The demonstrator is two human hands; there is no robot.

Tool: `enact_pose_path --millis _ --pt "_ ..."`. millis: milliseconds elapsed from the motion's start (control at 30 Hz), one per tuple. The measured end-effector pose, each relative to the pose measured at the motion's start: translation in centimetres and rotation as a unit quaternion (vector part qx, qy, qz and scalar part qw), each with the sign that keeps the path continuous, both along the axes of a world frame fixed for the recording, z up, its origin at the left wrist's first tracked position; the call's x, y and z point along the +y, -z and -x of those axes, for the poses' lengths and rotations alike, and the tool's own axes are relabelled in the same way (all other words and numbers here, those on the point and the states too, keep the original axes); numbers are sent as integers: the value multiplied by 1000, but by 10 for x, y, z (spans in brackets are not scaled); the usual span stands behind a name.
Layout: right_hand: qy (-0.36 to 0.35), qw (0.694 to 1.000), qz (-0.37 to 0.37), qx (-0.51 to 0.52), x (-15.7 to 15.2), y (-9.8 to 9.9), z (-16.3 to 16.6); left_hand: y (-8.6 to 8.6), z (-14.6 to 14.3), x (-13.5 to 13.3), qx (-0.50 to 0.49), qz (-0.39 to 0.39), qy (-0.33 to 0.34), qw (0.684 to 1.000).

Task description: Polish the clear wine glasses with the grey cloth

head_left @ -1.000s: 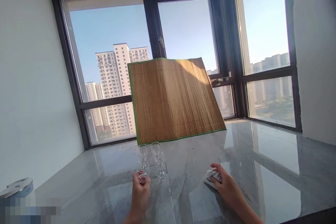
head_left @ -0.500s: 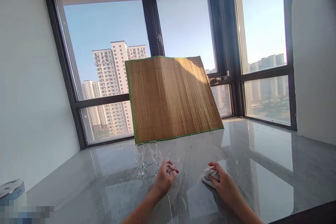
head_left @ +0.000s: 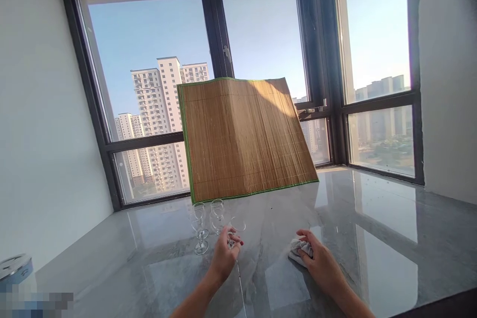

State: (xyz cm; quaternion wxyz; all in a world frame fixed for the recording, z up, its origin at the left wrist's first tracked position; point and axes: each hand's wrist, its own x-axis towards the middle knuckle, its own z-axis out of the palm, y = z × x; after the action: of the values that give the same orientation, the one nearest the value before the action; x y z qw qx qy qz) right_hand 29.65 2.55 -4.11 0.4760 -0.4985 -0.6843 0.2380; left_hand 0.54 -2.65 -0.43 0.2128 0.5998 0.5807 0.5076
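Note:
My left hand is closed round a clear stemmed glass; its rim shows beyond the fingers, while the hand covers most of the rest. Just to the left, other clear stemmed glasses stand upright in a tight group on the grey marble-look surface, overlapping so their edges are hard to separate. To the right, my right hand grips a crumpled white cloth, which rests against the surface.
Behind the glasses a bamboo mat with green edging leans up against the dark-framed windows. A white and blue container sits at the lower left. The glossy surface reflects window light.
My left hand has moved a little to the left with the glass, closer to the standing glasses. My right hand stays almost in place on the cloth.

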Motion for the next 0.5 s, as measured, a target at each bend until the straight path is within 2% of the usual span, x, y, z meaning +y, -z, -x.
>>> enact_pose_path --millis 133,267,400,500 --pt "5 1000 -12 11 0 0 2 7 -16 7 25 -9 16 1000" --pt "9 999 -39 24 -11 -8 5 10 -46 23 49 -62 25 997" --pt "-22 988 -144 -48 -40 -38 8 11 -57 34 54 -83 13 995" --pt "-57 959 -247 -129 -70 -71 14 11 -51 36 46 -86 24 995"
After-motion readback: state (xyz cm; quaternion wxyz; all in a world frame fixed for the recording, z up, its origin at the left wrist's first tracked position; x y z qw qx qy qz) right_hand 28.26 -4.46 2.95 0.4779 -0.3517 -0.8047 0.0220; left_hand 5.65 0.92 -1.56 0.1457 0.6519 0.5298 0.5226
